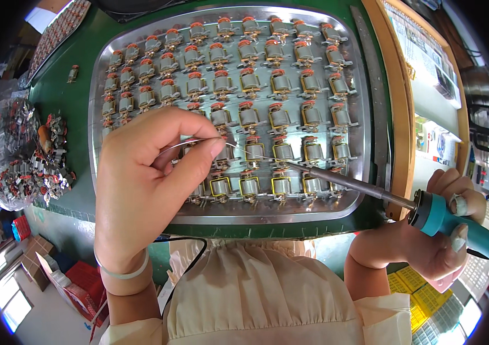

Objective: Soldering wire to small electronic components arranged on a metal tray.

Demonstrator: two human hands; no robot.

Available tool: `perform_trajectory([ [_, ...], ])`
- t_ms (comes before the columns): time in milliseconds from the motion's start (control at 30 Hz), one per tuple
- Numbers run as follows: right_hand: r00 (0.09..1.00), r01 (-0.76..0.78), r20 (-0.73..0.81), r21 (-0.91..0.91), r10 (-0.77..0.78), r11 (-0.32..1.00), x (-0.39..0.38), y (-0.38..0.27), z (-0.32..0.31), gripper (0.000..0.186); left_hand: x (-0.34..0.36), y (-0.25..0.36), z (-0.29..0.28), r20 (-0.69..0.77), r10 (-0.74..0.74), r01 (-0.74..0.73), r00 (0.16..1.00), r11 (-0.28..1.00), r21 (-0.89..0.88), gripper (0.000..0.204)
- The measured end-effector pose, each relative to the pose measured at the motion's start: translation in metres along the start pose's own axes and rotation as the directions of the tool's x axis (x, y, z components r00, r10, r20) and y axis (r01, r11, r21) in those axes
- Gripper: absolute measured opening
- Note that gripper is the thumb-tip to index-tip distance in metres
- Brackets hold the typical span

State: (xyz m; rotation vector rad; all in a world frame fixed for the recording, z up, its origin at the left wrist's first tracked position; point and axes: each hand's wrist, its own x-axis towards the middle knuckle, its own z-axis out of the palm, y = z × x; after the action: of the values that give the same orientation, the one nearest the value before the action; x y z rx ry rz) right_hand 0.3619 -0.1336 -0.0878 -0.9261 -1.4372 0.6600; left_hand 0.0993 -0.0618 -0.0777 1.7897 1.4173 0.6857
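Left hand [149,178] raised, fingers pinching solder wire [244,150] — right hand [428,236] fist-gripping soldering iron [371,192] over tray [365,115].

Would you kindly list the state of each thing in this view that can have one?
Left hand: pinched shut on solder wire, held over the tray.
Right hand: closed around soldering iron, tip down among the lower coils beside the wire's end.
Metal tray: flat on the green table, filled.
Small coils: upright in rows.
Loose parts: heaped at left.
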Motion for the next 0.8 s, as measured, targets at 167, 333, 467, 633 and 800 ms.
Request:
perform_trajectory([
  [167, 0.994, 0.023, -0.111, 0.024, -0.020, 0.999, -0.001, 0.002, 0.010, 0.024, 0.001, -0.005, 0.001, 0.021, 0.021, -0.020, 1.000, 0.999, -0.041, 0.005],
  [333, 0.989, 0.044, -0.144, 0.028, -0.039, 0.999, 0.001, 0.003, 0.011, 0.023, 0.001, -0.008, 0.002, 0.030, 0.038, -0.035, 0.999, 0.996, -0.083, 0.006],
  [467, 0.989, 0.048, -0.143, 0.032, -0.043, 0.998, 0.001, 0.004, 0.010, 0.023, 0.001, -0.009, 0.003, 0.058, 0.054, -0.047, 0.997, 0.992, -0.117, 0.007],
  [633, 0.987, 0.058, -0.155, 0.028, -0.053, 0.998, 0.000, 0.005, 0.013, 0.023, -0.002, -0.008, 0.000, 0.065, 0.042, -0.037, 0.997, 0.996, -0.082, 0.008],
  [800, 0.983, 0.076, -0.171, 0.016, -0.072, 0.997, -0.004, 0.002, 0.008, 0.024, -0.001, -0.006, -0.007, -0.011, 0.048, -0.048, 0.999, 0.998, -0.047, 0.007],
])
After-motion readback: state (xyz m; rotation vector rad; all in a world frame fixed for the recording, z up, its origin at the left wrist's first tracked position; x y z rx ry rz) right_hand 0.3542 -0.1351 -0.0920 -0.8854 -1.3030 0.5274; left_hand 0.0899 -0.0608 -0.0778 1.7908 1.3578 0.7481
